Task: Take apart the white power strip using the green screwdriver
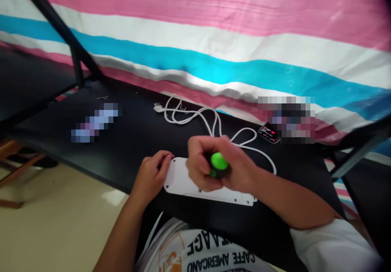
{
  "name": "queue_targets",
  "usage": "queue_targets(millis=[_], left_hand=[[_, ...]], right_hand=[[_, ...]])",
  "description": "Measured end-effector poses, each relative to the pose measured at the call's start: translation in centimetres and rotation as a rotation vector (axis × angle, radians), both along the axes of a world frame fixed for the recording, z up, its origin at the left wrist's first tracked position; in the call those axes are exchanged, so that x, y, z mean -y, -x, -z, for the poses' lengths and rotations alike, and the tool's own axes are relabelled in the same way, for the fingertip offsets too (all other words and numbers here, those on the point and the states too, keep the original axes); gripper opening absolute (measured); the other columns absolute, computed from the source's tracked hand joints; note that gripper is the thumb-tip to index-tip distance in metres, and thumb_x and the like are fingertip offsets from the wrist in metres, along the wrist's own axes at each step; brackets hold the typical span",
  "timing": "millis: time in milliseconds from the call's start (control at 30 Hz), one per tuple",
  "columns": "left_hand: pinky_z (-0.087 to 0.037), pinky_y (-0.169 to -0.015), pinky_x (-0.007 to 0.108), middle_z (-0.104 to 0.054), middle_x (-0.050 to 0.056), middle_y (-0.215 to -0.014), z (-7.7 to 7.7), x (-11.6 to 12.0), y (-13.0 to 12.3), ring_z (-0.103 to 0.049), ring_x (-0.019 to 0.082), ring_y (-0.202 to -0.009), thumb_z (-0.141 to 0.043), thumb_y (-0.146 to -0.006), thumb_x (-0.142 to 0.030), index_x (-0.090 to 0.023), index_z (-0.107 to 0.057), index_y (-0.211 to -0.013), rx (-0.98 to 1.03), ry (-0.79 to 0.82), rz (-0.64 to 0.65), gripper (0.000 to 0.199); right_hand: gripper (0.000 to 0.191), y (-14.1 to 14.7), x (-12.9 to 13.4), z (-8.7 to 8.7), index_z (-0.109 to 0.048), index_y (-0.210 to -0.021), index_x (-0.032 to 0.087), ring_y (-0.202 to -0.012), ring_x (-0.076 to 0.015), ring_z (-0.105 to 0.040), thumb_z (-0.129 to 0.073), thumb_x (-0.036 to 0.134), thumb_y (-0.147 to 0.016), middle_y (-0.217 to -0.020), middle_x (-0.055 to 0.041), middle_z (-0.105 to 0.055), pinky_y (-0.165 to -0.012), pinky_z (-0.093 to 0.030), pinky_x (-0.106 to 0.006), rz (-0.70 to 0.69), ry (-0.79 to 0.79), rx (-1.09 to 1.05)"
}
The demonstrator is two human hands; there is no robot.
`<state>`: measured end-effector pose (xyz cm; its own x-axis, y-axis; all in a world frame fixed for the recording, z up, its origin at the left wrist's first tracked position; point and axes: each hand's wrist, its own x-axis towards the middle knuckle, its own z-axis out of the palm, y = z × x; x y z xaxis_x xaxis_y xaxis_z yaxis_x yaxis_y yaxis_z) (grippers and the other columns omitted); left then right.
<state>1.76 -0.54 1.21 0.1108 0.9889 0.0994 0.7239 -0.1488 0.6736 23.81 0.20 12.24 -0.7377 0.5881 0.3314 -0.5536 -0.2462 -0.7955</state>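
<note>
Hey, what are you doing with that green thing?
A person's right hand is wrapped around a green and black handle, held above a flat white plastic piece with small dark holes. The handle's far end is hidden, so I can't tell what tool it is. The left hand is at the left end of the white piece, which lies on a black table. Behind it lies a loosely looped white cord with a plug.

One head-worn camera looks forward and down. It sits close above the black table (pixel 134 131), facing striped sheeting (pixel 183 56).
</note>
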Motion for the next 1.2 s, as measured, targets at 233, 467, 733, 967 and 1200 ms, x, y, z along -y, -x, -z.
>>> queue_targets(millis=[233,467,733,967,1200], left_hand=[[-0.041,-0.089,0.035,-0.075,0.001,-0.093,0.2,0.6,-0.8,-0.059,0.021,-0.084,-0.045,-0.102,-0.041,-0.023,-0.071,-0.104,-0.006,0.022,0.003,0.031],[-0.040,-0.088,0.034,-0.075,0.001,-0.096,0.0,0.6,-0.7,-0.058,0.020,-0.084,-0.043,-0.105,-0.040,-0.024,-0.070,-0.105,0.021,0.030,0.056,0.032],[-0.041,-0.085,0.033,-0.076,0.000,-0.097,0.0,0.6,-0.6,-0.058,0.020,-0.083,-0.043,-0.104,-0.039,-0.024,-0.071,-0.105,0.010,0.004,0.092,0.032],[-0.041,-0.084,0.034,-0.076,0.001,-0.093,-0.2,0.5,-0.8,-0.059,0.020,-0.080,-0.043,-0.104,-0.039,-0.023,-0.072,-0.103,0.016,-0.005,0.102,0.033],[-0.043,-0.081,0.034,-0.072,0.002,-0.084,0.1,0.5,-0.4,-0.059,0.021,-0.079,-0.044,-0.102,-0.043,-0.023,-0.072,-0.097,0.000,-0.017,0.090,0.035]], right_hand=[[0.045,-0.9,-0.2,-1.8,-0.049,-0.078,0.019,-0.046,-0.0065,-0.034,-0.048,0.058,-0.101,-0.057,0.0077,-0.041,-0.047,-0.028,-0.022,0.121,-0.036,0.083],[0.042,0.3,-0.6,-0.8,-0.048,-0.076,0.021,-0.050,-0.0088,-0.038,-0.059,0.058,-0.096,-0.057,0.0060,-0.045,-0.054,-0.031,-0.027,0.387,-0.098,0.125],[0.039,1.9,-1.7,1.5,-0.045,-0.086,0.024,-0.059,-0.0132,-0.043,-0.053,0.061,-0.097,-0.068,0.0041,-0.047,-0.064,-0.040,-0.031,0.482,-0.166,0.159],[0.030,2.3,-1.8,1.8,-0.044,-0.088,0.024,-0.061,-0.0124,-0.043,-0.046,0.049,-0.104,-0.070,0.0036,-0.049,-0.065,-0.039,-0.030,0.458,-0.206,0.088],[0.032,3.2,-2.4,1.7,-0.044,-0.090,0.024,-0.065,-0.0120,-0.046,-0.052,0.053,-0.101,-0.072,0.0036,-0.052,-0.065,-0.042,-0.029,0.405,-0.215,0.164]])
